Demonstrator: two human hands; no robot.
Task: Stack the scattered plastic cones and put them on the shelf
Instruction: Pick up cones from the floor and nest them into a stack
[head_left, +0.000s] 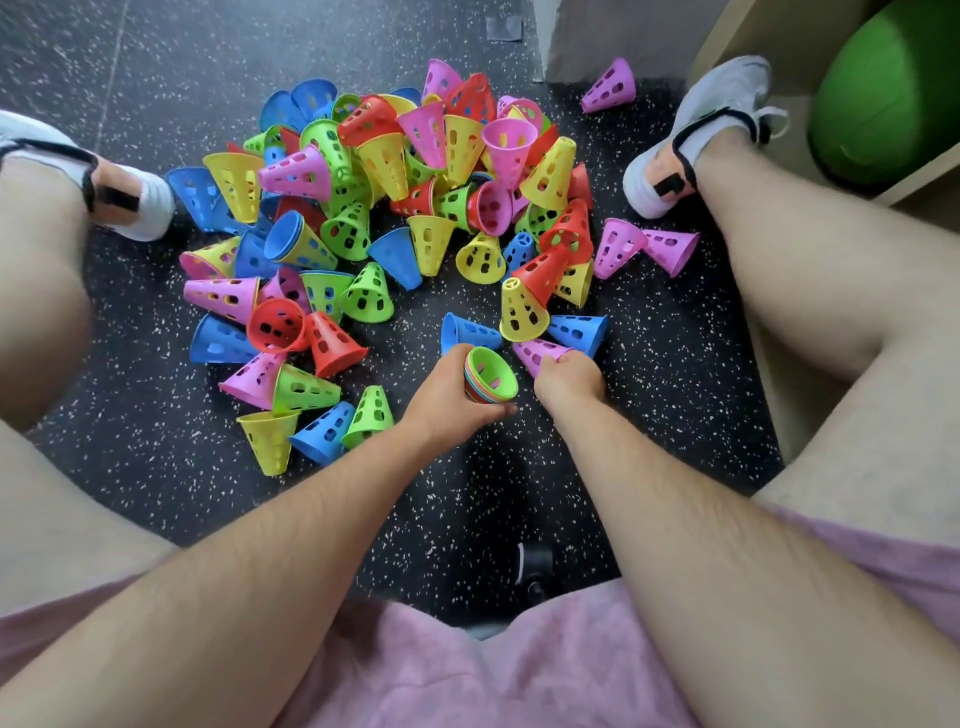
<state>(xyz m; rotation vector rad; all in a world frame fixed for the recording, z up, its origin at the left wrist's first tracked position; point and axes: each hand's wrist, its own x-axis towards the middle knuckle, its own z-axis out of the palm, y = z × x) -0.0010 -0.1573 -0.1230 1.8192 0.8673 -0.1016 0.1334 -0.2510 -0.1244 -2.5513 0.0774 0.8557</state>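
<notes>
Currently, the fingers of the left hand (448, 397) curl round a nested stack of perforated plastic cones (491, 375), green innermost, its open mouth facing the camera. Just beside it, the right hand (569, 384) grips a pink perforated plastic cone (537, 352), narrow end pointing away. The multicoloured loose cone pile (395, 197) lies on the speckled black floor (654, 415).

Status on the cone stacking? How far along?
Early. Done: a short nested stack is held in the left hand. In hand: the right hand grips a pink cone beside it. Left: the big pile lies scattered on the floor, and no cones show on the visible part of the shelf.
</notes>
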